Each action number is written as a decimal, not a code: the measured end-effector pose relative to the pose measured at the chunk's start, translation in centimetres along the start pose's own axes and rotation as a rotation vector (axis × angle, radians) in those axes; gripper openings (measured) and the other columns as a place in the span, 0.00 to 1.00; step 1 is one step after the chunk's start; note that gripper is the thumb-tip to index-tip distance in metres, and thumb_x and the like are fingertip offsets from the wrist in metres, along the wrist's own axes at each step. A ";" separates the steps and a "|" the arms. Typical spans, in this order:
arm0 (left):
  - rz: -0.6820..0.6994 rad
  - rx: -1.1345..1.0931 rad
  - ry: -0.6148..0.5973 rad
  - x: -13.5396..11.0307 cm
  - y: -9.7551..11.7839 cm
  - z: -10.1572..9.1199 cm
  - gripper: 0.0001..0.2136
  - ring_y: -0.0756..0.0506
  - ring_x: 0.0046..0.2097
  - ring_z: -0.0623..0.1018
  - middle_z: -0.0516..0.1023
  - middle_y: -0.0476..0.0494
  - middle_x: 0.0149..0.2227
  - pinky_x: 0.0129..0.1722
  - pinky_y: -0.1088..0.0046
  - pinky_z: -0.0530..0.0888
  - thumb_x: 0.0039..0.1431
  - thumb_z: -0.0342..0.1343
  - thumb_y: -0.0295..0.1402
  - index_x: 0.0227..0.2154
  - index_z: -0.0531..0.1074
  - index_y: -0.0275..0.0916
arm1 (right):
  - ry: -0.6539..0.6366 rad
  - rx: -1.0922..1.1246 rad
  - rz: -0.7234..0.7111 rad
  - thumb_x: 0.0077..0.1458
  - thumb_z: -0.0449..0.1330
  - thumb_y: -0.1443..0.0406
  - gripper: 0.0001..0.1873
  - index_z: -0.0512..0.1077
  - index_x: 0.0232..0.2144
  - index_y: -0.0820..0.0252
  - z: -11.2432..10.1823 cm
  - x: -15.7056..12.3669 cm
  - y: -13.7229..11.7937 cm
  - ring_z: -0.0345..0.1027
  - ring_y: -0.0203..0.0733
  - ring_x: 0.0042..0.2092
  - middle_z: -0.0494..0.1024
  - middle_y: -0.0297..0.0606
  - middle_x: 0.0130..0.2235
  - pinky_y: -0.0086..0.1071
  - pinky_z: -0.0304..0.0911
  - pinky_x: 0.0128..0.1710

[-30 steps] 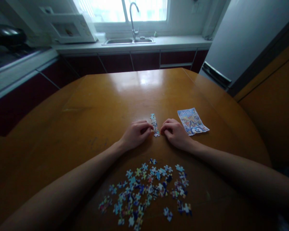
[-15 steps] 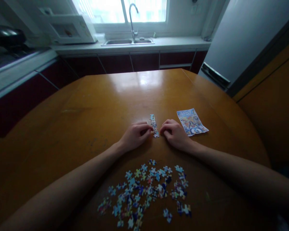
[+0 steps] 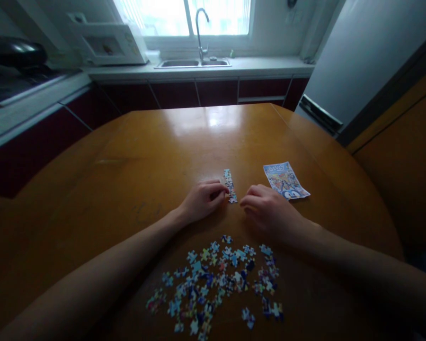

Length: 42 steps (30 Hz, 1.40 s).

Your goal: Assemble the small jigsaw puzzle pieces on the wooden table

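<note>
left hand [image 3: 204, 200] curled, fingertips at joined puzzle strip [image 3: 228, 179], likely steadying it; right hand [image 3: 270, 208] curled just right; can't tell if either grips; loose pieces [image 3: 196, 266] nearer than both, within easy reach

A big brown wooden table [image 3: 163, 151] fills the middle, and light makes a shiny white patch at its far end. Behind it, a long pale counter [image 3: 270, 63] has dark red cupboards [image 3: 173, 94] under it. A metal sink [image 3: 184, 66] with two bowls is set into the counter. A tall, bent tap [image 3: 199, 38] stands there, in front of a bright window [image 3: 227, 19]. To the left are a white microwave [image 3: 108, 45] and a dark pan [image 3: 14, 52] on a black stove [image 3: 21, 86]. A big grey fridge [image 3: 358, 57] stands on the right.
</note>
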<state>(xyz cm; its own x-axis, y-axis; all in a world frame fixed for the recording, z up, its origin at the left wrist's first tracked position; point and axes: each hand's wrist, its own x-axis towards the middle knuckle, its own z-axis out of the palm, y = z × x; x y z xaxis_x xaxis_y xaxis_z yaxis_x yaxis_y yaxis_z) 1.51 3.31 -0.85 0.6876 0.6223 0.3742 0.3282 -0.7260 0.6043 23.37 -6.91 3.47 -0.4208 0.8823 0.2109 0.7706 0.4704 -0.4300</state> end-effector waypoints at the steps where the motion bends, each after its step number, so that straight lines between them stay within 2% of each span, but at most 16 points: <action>1: 0.000 0.000 -0.002 0.0 -0.1 0.0 0.10 0.52 0.28 0.70 0.75 0.47 0.28 0.28 0.76 0.67 0.64 0.52 0.29 0.35 0.80 0.37 | -0.090 -0.077 -0.021 0.58 0.60 0.73 0.07 0.75 0.32 0.58 -0.8 -0.9 -1.0 0.66 0.44 0.39 0.76 0.41 0.37 0.37 0.61 0.38; 4: -0.013 -0.004 -0.007 0.0 -0.2 0.1 0.10 0.52 0.28 0.71 0.76 0.47 0.30 0.29 0.76 0.67 0.64 0.52 0.28 0.36 0.80 0.37 | -0.310 -0.135 -0.090 0.54 0.66 0.72 0.06 0.74 0.29 0.58 -2.0 -3.6 -3.5 0.66 0.40 0.32 0.76 0.37 0.34 0.35 0.59 0.33; 7: -0.012 -0.009 -0.005 0.0 -0.2 0.2 0.10 0.52 0.28 0.71 0.77 0.46 0.30 0.29 0.76 0.67 0.64 0.52 0.27 0.36 0.80 0.37 | -0.367 -0.217 -0.163 0.50 0.70 0.69 0.06 0.75 0.30 0.59 -1.1 -5.4 -4.6 0.68 0.42 0.32 0.77 0.38 0.33 0.36 0.60 0.31; 13: -0.020 -0.015 -0.013 0.0 -0.1 0.1 0.10 0.52 0.28 0.71 0.77 0.46 0.30 0.29 0.76 0.66 0.63 0.52 0.27 0.35 0.80 0.36 | -0.355 -0.342 -0.201 0.53 0.68 0.68 0.06 0.74 0.27 0.59 1.8 -6.4 -4.9 0.68 0.43 0.29 0.76 0.39 0.29 0.37 0.58 0.26; 21: -0.016 -0.017 -0.011 0.0 -0.1 0.1 0.10 0.52 0.29 0.72 0.77 0.46 0.30 0.29 0.76 0.67 0.64 0.52 0.28 0.35 0.79 0.37 | -0.378 -0.339 -0.206 0.53 0.66 0.70 0.05 0.74 0.28 0.59 2.5 -6.5 -5.1 0.70 0.44 0.30 0.77 0.40 0.30 0.37 0.59 0.25; 28: -0.013 -0.015 -0.012 0.0 0.0 0.1 0.10 0.52 0.29 0.71 0.77 0.46 0.30 0.28 0.76 0.67 0.64 0.52 0.28 0.35 0.79 0.37 | -0.325 -0.374 -0.107 0.52 0.64 0.71 0.05 0.71 0.30 0.58 2.6 -6.9 -5.8 0.70 0.45 0.30 0.77 0.41 0.32 0.39 0.63 0.30; 36: -0.008 -0.012 -0.006 0.0 0.1 0.1 0.10 0.52 0.28 0.71 0.77 0.46 0.30 0.28 0.76 0.67 0.64 0.52 0.28 0.35 0.79 0.36 | -0.307 -0.367 -0.089 0.50 0.62 0.75 0.07 0.73 0.30 0.60 3.3 -7.2 -5.5 0.71 0.46 0.33 0.77 0.42 0.33 0.39 0.66 0.33; 39: -0.015 -0.010 -0.016 0.0 0.1 0.1 0.10 0.52 0.28 0.71 0.77 0.47 0.29 0.28 0.76 0.67 0.64 0.52 0.28 0.35 0.79 0.37 | -0.356 -0.319 -0.117 0.51 0.63 0.75 0.07 0.74 0.32 0.62 2.7 -6.9 -5.3 0.72 0.47 0.35 0.77 0.43 0.34 0.38 0.67 0.33; 42: -0.015 -0.017 -0.016 0.0 0.0 0.1 0.10 0.52 0.28 0.71 0.77 0.46 0.30 0.29 0.76 0.67 0.64 0.52 0.28 0.35 0.79 0.37 | -0.425 -0.135 -0.113 0.53 0.63 0.74 0.05 0.74 0.33 0.62 1.1 -6.0 -5.0 0.71 0.44 0.35 0.78 0.41 0.35 0.35 0.66 0.33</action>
<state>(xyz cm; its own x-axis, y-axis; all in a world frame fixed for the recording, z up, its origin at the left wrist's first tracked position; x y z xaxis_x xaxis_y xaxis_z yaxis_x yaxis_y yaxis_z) 1.59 3.27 -0.94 0.6932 0.6283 0.3533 0.3277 -0.7113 0.6219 21.49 -14.59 3.38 -0.6432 0.7527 -0.1404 0.7521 0.5865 -0.3007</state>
